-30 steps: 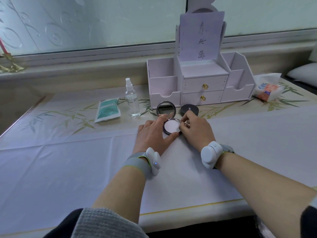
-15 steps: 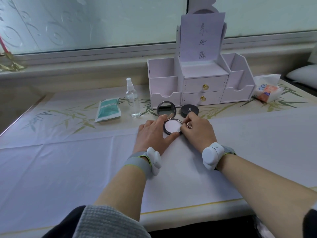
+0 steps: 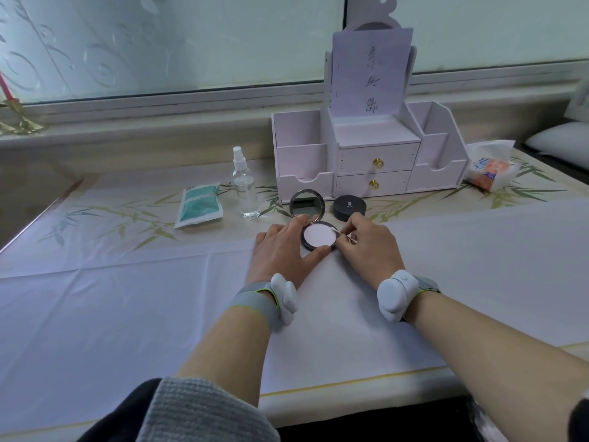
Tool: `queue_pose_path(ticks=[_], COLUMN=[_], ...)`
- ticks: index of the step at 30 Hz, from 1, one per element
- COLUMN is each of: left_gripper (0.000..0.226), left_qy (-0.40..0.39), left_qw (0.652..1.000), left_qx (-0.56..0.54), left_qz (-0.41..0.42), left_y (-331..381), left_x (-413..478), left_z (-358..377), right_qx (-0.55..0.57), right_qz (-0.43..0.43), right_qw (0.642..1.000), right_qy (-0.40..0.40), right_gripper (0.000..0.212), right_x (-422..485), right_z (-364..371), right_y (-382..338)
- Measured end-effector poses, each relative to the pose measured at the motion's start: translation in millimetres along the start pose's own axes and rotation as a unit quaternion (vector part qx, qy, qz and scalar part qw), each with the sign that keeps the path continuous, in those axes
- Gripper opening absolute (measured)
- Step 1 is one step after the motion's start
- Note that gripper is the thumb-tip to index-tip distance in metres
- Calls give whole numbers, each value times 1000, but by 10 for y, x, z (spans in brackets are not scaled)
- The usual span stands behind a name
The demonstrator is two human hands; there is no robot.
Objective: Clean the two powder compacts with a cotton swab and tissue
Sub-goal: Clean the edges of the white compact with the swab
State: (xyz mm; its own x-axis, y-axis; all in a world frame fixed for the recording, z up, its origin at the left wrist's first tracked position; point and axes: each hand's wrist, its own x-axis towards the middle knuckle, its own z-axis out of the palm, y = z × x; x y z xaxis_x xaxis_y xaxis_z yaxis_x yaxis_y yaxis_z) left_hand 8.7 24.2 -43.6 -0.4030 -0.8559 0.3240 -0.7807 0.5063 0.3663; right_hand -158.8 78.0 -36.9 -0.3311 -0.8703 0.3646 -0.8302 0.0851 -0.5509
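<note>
The cotton swab (image 3: 337, 231) points left across the compact (image 3: 318, 237).

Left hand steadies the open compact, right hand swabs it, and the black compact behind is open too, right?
Not quite: the head view shows the black compact behind is closed, with its lid on. The rest stands.
</note>
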Motion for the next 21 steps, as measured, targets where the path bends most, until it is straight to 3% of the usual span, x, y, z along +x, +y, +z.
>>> queue_pose_path(ticks=[21], left_gripper=[67], left_qy=[-7], left_qw=[1000], left_qx=[-8], left_qz=[-5], left_y=[10], left_x=[-3], left_z=[-14], right_qx=[-6], right_qz=[-4], right_qw=[1000], right_qy=[-6], right_gripper=[7], right_x=[-137], right_z=[-87], right_y=[0])
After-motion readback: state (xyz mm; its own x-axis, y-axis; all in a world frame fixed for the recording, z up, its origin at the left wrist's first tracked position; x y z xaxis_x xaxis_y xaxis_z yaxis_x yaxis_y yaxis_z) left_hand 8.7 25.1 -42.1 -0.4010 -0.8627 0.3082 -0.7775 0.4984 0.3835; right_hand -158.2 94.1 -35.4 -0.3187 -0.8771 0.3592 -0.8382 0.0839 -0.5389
